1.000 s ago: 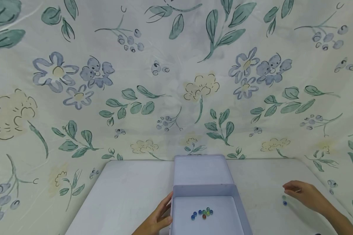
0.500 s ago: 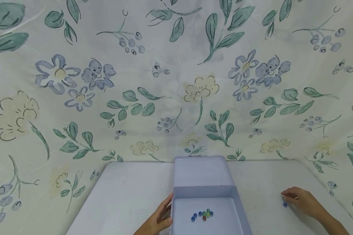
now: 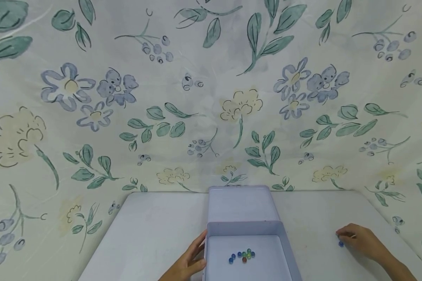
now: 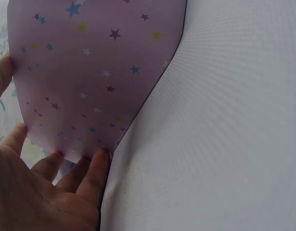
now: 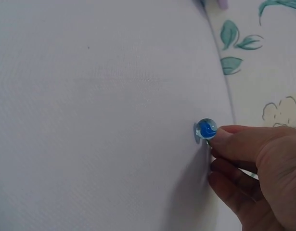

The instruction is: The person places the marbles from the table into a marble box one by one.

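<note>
In the head view, my left hand (image 3: 188,259) rests along the left wall of an open pale-lilac box (image 3: 291,253). The left wrist view shows its fingers spread against the box's pink, star-printed outside (image 4: 97,72). Several marbles (image 3: 249,256), blue, green and one brown, lie grouped on the box floor. Over on the right side of the table, my right hand (image 3: 363,242) has thumb and forefinger together on a marble mostly hidden by the fingertips. A clear marble with a blue swirl (image 5: 206,129) shows right at the thumb tip, on the white surface.
The box's lid (image 3: 242,203) lies folded back behind it on the white table (image 3: 154,226). A floral cloth (image 3: 204,97) hangs behind the table and along its sides.
My right hand has come down to the two marbles on the table, its fingertips now covering the paler one. My left hand and the marbles in the box have stayed put.
</note>
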### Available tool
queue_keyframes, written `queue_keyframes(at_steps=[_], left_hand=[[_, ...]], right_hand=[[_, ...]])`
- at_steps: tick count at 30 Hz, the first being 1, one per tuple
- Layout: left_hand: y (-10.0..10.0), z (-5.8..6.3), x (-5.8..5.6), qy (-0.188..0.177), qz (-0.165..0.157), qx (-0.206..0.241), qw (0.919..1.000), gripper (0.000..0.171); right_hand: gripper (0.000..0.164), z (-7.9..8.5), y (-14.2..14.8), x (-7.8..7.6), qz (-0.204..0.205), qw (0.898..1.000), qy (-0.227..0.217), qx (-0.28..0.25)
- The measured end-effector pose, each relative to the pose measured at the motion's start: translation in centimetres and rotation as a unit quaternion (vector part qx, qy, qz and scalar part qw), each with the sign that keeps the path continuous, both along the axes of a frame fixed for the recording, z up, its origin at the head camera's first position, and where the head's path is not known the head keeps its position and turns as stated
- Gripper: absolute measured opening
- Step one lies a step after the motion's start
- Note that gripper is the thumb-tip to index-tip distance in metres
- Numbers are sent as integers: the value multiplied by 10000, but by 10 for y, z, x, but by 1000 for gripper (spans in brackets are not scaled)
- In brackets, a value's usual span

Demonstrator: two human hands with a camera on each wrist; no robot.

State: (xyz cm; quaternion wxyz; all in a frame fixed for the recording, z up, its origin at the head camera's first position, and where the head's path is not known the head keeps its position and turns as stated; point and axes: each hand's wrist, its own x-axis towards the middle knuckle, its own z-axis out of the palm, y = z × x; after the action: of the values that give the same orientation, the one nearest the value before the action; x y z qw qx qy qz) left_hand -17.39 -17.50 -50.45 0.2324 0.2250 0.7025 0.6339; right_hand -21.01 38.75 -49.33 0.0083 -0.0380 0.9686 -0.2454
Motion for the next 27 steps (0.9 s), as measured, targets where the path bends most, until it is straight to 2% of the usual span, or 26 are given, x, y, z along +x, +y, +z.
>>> queue_keyframes(at_steps=[5, 11, 15, 22, 27], left_hand=[[-2, 0, -1, -68, 14, 41, 10000, 72], [-3, -3, -1, -431, 147, 128, 9989, 76], [-3, -6, 2, -499, 164, 136, 9985, 76], [-2, 0, 3, -211, 41, 3, 9998, 71], [-1, 2, 2, -281, 104, -31, 9995, 72]], right_hand=[[16, -2, -2, -4, -58, 10000, -71, 27], [15, -1, -5, -2, -233, 9993, -293, -61], [15, 0, -6, -1, -218, 9991, -351, -54], [14, 9, -5, -1, -80, 9999, 106, 43], [12, 20, -12, -3, -24, 9987, 499, 42]])
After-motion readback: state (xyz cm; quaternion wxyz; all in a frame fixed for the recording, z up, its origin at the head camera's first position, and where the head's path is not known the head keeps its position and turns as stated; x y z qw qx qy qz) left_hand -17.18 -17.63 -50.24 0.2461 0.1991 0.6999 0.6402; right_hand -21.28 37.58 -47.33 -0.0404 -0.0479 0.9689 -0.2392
